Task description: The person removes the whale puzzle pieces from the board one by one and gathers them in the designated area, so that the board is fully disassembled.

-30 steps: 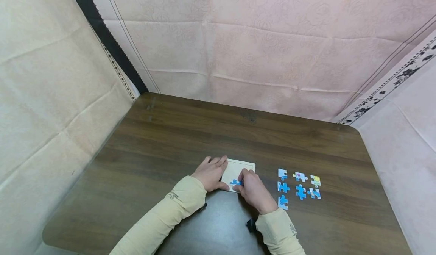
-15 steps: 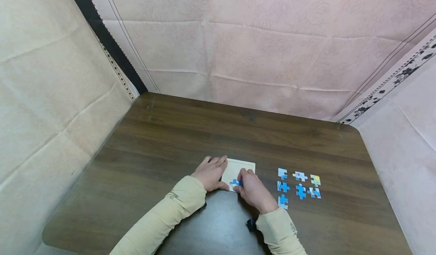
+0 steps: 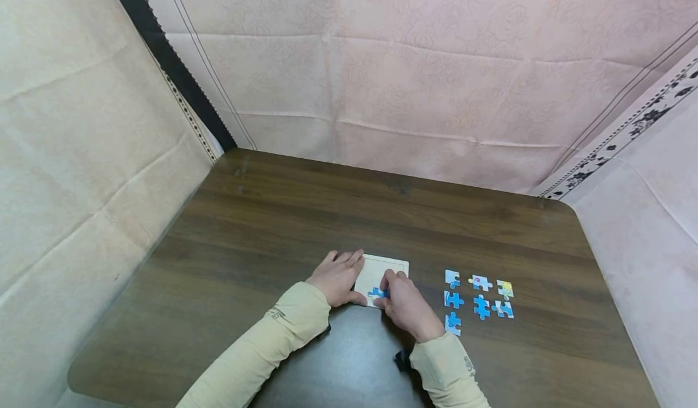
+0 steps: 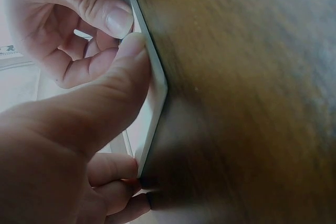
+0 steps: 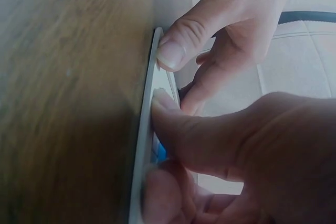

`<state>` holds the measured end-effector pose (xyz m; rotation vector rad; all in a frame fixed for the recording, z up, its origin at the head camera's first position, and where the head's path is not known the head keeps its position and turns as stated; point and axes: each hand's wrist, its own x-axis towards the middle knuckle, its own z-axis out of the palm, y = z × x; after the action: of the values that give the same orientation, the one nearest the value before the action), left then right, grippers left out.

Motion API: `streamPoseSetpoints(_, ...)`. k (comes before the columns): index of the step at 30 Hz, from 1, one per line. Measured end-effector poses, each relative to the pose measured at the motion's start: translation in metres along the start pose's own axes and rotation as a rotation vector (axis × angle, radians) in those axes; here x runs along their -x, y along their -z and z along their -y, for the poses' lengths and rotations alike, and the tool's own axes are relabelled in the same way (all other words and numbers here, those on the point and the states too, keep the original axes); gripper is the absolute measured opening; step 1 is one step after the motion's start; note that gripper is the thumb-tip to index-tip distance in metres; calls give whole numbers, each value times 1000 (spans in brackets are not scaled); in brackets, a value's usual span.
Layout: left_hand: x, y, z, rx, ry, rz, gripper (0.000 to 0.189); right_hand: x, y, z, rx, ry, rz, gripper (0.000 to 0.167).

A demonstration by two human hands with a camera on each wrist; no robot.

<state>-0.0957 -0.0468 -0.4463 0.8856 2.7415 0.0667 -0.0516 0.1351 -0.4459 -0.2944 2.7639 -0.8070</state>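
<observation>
A small white puzzle tray (image 3: 377,267) with a thin raised border lies on the table in front of me. My left hand (image 3: 339,279) rests along its left side, fingers stretched out and thumb pressing the front part of the tray. On the tray's lower part, my right hand (image 3: 408,306) pinches at a blue puzzle piece (image 3: 375,291), thumb low and fingers curled over its right side. A bit of the blue piece (image 5: 161,152) shows between right thumb and fingers in the right wrist view. The rest of it is hidden by the right hand.
Several loose blue puzzle pieces (image 3: 482,307) lie to the right of the tray in rough columns, including one with yellow (image 3: 505,288). The brown wooden table (image 3: 262,214) meets pale cloth hangings (image 3: 382,93) at its back and sides.
</observation>
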Motion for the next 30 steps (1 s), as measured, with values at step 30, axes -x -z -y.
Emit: streamPoseSetpoints(30, 1, 1, 0, 2, -10, -13, 92, 2, -2, -1, -20, -24, -12, 25)
